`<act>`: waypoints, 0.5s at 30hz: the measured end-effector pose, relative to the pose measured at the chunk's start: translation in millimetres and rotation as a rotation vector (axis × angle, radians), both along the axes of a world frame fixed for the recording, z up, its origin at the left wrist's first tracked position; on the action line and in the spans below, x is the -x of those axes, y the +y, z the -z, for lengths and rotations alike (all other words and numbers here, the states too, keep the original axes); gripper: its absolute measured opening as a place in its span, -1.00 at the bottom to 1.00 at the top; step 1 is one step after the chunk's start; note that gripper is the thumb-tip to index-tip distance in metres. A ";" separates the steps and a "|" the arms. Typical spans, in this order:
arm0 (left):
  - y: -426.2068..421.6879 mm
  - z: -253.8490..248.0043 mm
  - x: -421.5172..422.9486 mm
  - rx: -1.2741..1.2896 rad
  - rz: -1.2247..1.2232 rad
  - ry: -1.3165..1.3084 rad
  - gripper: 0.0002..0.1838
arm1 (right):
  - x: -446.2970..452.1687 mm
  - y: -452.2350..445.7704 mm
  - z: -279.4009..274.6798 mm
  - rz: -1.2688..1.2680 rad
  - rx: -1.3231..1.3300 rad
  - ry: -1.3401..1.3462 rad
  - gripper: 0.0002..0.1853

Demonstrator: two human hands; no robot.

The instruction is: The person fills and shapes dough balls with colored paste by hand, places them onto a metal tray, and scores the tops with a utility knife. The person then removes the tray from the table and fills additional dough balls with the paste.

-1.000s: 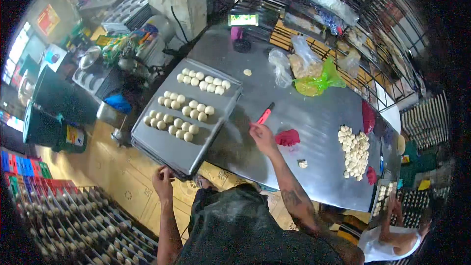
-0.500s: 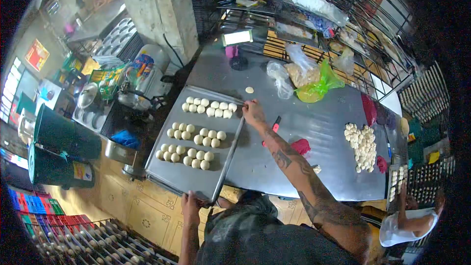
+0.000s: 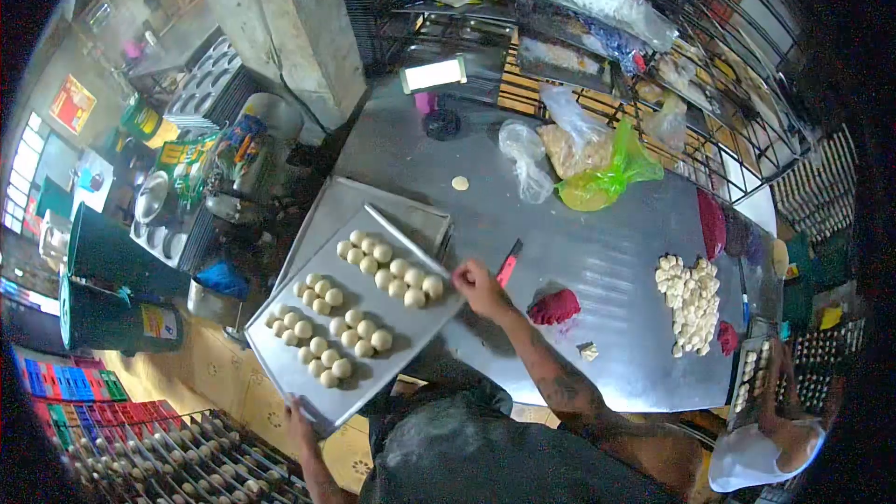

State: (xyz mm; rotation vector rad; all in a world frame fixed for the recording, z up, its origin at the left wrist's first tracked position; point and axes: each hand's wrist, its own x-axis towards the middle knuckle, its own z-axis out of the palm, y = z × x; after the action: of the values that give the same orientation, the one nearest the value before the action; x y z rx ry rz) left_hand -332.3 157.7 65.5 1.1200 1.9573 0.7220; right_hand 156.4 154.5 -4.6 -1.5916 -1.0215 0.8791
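Note:
A metal baking tray [image 3: 411,325] carries rows of round, pale dough balls [image 3: 317,291] in small groups. It sits turned at an angle over a second metal tray [image 3: 329,207], whose far part shows behind it. My left hand [image 3: 301,422] grips the near edge, fingers partly hidden by the rim. At the right corner, my right hand [image 3: 480,287] is closed on the tray's edge. Close to that hand, a red-handled knife [image 3: 508,266] and a dark red cloth-like lump [image 3: 554,306] lie on the metal table [image 3: 597,369].
Small dough pieces [image 3: 689,303] are heaped at the table's right. Plastic bags [image 3: 597,173] lie toward the back, before a black rack [image 3: 728,131]. Below left stands a rack of dough balls [image 3: 177,457]. Another person [image 3: 770,453] is at the right edge.
The loaded tray has turned and shifted toward me and left, exposing the tray beneath. Both my hands moved with it, and the dough groups sit closer together.

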 end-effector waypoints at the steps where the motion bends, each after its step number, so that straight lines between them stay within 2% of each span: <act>1: 10.9 6.2 17.5 0.002 0.000 0.000 -0.61 | 5.4 -16.1 3.8 -0.058 0.002 0.035 -0.80; 2: 18.0 18.2 42.3 -0.012 0.060 0.071 -0.62 | 3.7 -23.6 1.4 -0.059 0.004 0.034 -0.80; 3: 20.5 25.3 55.0 -0.024 0.122 0.143 -0.62 | 2.2 -31.8 1.6 -0.031 0.068 -0.113 -0.76; 5: 27.3 17.4 46.0 0.008 0.140 0.184 -0.59 | 0.4 -45.3 -4.4 0.032 0.199 -0.400 -0.69; 6: 31.7 14.6 41.6 0.035 0.153 0.221 -0.56 | -6.4 -46.9 -7.4 0.035 0.204 -0.397 -0.69; 7: 36.9 7.1 31.5 0.061 0.166 0.256 -0.51 | -17.8 -41.6 -18.1 0.163 0.326 -0.541 -0.63; 8: 34.3 -24.4 -7.9 -0.121 0.243 0.365 -0.44 | -27.5 -39.1 -23.8 0.290 0.450 -0.685 -0.57; 9: 31.0 -52.3 -48.1 -0.306 0.316 0.469 -0.36 | -34.0 -40.7 -19.5 0.287 0.453 -0.689 -0.57; 11: 41.4 -38.9 -66.1 -0.435 0.612 0.443 -0.21 | -45.7 -39.3 2.6 0.264 0.458 -0.729 -0.52; 12: 43.7 -33.1 -73.6 -0.433 0.605 0.440 -0.21 | -49.6 -39.9 14.9 0.252 0.459 -0.748 -0.49; 14: 49.0 -25.6 -86.6 -0.461 0.947 0.592 -0.17 | -55.4 -39.4 37.1 0.235 0.474 -0.733 -0.49; 15: 48.9 -17.8 -85.4 -0.463 0.941 0.588 -0.17 | -59.0 -39.1 47.7 0.222 0.491 -0.710 -0.48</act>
State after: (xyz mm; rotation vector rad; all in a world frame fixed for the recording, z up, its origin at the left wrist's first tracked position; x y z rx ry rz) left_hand -246.9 206.6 83.2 2.5006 1.3966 0.3242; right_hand 215.4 115.4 -52.3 -2.4850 -1.1158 0.4167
